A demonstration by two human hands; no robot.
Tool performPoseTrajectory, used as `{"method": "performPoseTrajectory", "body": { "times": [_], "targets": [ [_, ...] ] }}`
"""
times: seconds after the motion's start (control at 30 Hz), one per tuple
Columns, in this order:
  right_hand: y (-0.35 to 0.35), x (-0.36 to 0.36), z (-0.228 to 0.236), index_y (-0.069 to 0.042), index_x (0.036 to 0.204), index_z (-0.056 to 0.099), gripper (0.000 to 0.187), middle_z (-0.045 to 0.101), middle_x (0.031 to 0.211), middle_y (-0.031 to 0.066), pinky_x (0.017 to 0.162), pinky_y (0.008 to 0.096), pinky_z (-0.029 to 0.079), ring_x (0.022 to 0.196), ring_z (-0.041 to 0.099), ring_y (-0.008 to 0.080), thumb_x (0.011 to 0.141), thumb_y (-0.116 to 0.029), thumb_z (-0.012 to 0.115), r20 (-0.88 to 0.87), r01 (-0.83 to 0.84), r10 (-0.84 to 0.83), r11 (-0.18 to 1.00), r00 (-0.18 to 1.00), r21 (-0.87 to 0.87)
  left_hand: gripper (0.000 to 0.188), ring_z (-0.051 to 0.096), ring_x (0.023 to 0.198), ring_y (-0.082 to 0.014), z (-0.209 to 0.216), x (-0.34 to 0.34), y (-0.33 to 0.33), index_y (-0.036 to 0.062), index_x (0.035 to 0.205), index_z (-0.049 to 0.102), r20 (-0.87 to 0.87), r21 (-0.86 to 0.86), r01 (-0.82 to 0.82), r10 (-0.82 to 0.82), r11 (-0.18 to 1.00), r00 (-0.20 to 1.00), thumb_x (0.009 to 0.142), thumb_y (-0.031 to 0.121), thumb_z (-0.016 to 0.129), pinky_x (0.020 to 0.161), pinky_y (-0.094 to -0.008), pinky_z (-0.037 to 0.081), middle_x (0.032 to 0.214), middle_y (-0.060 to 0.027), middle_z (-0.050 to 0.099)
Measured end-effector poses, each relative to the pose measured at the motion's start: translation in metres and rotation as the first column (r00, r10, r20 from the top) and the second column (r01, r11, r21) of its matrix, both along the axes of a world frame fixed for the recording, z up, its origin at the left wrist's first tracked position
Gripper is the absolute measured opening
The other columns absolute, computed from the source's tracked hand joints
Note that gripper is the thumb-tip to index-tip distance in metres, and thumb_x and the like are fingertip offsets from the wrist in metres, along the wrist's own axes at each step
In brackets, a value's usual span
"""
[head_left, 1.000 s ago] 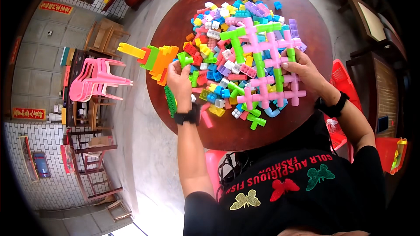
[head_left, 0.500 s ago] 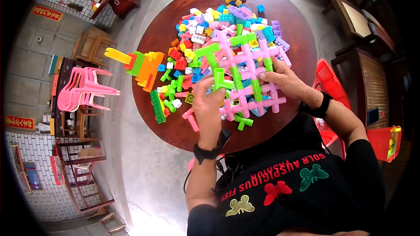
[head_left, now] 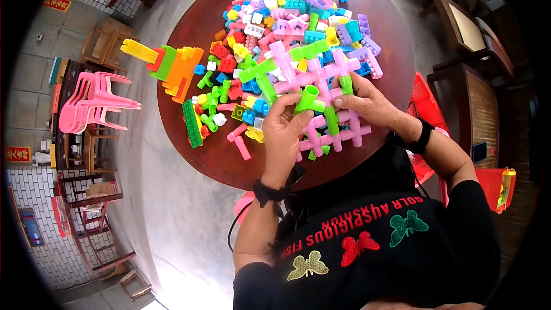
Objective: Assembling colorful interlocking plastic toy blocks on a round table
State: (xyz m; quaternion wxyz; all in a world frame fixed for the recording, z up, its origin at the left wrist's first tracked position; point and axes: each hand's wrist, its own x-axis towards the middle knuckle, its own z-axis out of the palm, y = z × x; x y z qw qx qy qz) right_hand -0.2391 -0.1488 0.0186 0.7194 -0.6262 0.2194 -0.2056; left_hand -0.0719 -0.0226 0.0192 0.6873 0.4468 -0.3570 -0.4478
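A lattice of pink and green plastic pipe pieces [head_left: 336, 70] is held up over the near part of the round table. My right hand [head_left: 368, 102] is closed on its right side, with thumb and fingers around a green piece. My left hand [head_left: 284, 128] pinches a green T-shaped pipe connector [head_left: 310, 101] at the lattice's left middle. One open round end of that connector faces up. Whether it is joined to the lattice or only lies against it, I cannot tell. The left fingertips are partly hidden behind it.
A heap of mixed building blocks [head_left: 252, 30] covers the far part of the brown round table [head_left: 189, 28]. A stepped orange, green and yellow block build [head_left: 166, 66] stands at the left edge. Pink plastic stools [head_left: 94, 103] are left; a red crate [head_left: 427, 103] is right.
The green connector in my left hand has moved right and turned, so its open end now faces up against the lattice. My right hand keeps its hold. The whole view has shifted slightly.
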Motion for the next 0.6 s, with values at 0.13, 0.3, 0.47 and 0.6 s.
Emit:
{"method": "performPoseTrajectory", "body": {
  "times": [0.13,0.3,0.47,0.6],
  "targets": [
    [-0.002,0.000,0.005,-0.001,0.122,0.046,0.038,0.056,0.110,0.0060,0.083,0.0280,0.049,0.098,0.055,0.0118,0.090,-0.015,0.060,0.020,-0.022,0.021,1.000,1.000,0.022,0.027,0.057,0.096,-0.0126,0.001,0.004,0.002,-0.0007,0.110,0.055,0.035,0.012,-0.017,0.017,1.000,0.999,0.085,0.000,0.064,0.080,-0.0250,0.047,0.105,-0.0066,0.061],
    [-0.021,-0.010,0.008,-0.003,0.123,0.048,0.039,0.059,0.110,0.0087,0.082,0.0278,0.049,0.098,0.057,0.0132,0.089,-0.016,0.060,-0.032,-0.082,0.079,0.992,0.996,-0.097,0.031,0.059,0.081,-0.0199,-0.002,0.006,0.002,-0.0014,0.109,0.054,0.565,-0.005,-0.196,0.164,0.981,0.809,0.079,0.001,0.061,0.069,-0.0307,0.048,0.091,-0.0091,0.060],
    [-0.039,-0.026,0.034,-0.003,0.109,0.052,0.029,0.062,0.088,0.0050,0.061,0.0244,0.048,0.073,0.059,0.0117,0.085,-0.016,0.064,-0.232,-0.068,0.029,0.984,0.972,-0.162,0.033,0.059,0.080,-0.0228,0.003,0.001,0.003,-0.0017,0.111,0.053,0.473,-0.042,-0.168,0.167,0.985,0.865,0.078,0.001,0.060,0.068,-0.0333,0.049,0.092,-0.0106,0.059],
    [-0.050,-0.036,0.042,-0.002,0.097,0.055,0.019,0.059,0.081,0.0076,0.057,0.0298,0.046,0.064,0.058,0.0141,0.080,-0.005,0.063,-0.137,0.069,-0.230,0.707,0.964,-0.704,0.031,0.060,0.093,-0.0173,0.006,-0.003,0.007,-0.0027,0.111,0.053,0.579,-0.020,-0.162,0.143,0.987,0.803,0.081,-0.004,0.061,0.077,-0.0302,0.050,0.105,-0.0090,0.060]
  ]
}}
